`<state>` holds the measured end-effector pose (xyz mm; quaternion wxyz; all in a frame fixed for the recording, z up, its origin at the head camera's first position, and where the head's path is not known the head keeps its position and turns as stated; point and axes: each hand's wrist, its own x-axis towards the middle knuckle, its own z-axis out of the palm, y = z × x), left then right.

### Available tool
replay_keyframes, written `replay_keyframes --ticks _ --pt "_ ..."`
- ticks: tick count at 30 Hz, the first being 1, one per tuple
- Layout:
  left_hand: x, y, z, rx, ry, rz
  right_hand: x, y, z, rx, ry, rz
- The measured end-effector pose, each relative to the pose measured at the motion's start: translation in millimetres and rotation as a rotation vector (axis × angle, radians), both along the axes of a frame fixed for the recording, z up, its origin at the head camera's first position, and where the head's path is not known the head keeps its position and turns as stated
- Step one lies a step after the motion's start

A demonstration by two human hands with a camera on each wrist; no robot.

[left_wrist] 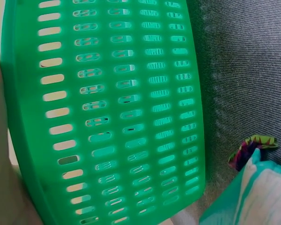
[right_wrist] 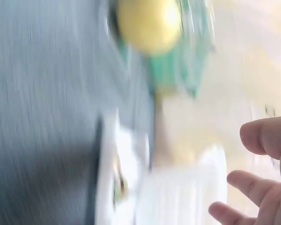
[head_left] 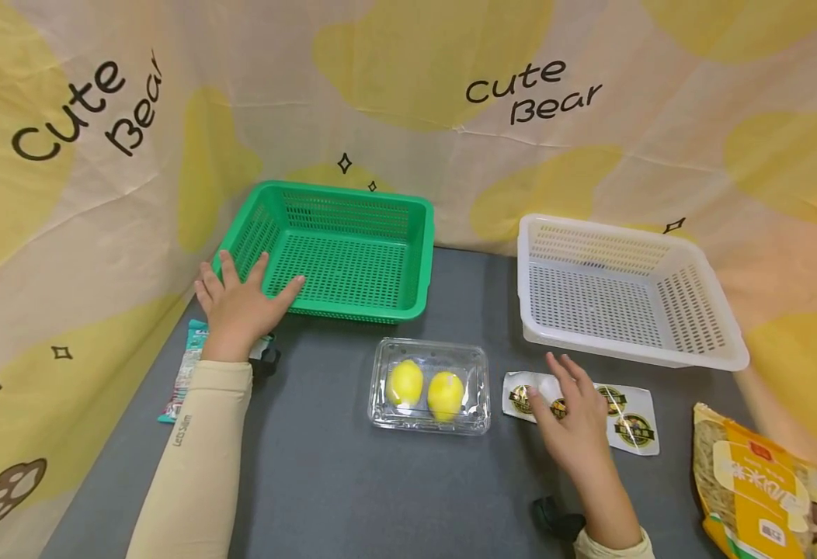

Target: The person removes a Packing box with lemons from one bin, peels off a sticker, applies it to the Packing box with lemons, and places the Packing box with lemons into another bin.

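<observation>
My left hand spreads its fingers over the near left corner of a green plastic basket. In the left wrist view the hand's edge lies along the rim beside the slotted basket wall. My right hand hovers with loosely bent fingers over a flat white strip with round black-and-gold labels, and holds nothing. Between the hands stands a clear plastic box with two yellow lemons. The right wrist view is blurred; thumb and fingers show apart there.
A white slotted basket stands at the back right. A yellow bag of noodles lies at the front right. Partly under my left arm lies a teal packet. A printed cloth hangs along the back and sides of the grey table.
</observation>
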<state>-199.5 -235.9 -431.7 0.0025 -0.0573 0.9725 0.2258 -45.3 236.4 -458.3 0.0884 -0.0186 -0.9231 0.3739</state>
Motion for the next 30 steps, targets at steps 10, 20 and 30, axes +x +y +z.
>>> replay_keyframes --ticks 10,20,30 --pt "2.4 -1.3 -1.8 -0.006 0.0 0.001 6.3 70 -6.0 0.062 -0.211 -0.161" --pt "-0.7 -2.7 -0.9 0.001 -0.005 -0.004 12.3 78 -27.8 0.143 -0.277 -0.199" --pt "-1.8 0.7 -3.6 -0.012 0.031 0.008 12.1 79 -31.4 0.159 -0.222 -0.209"
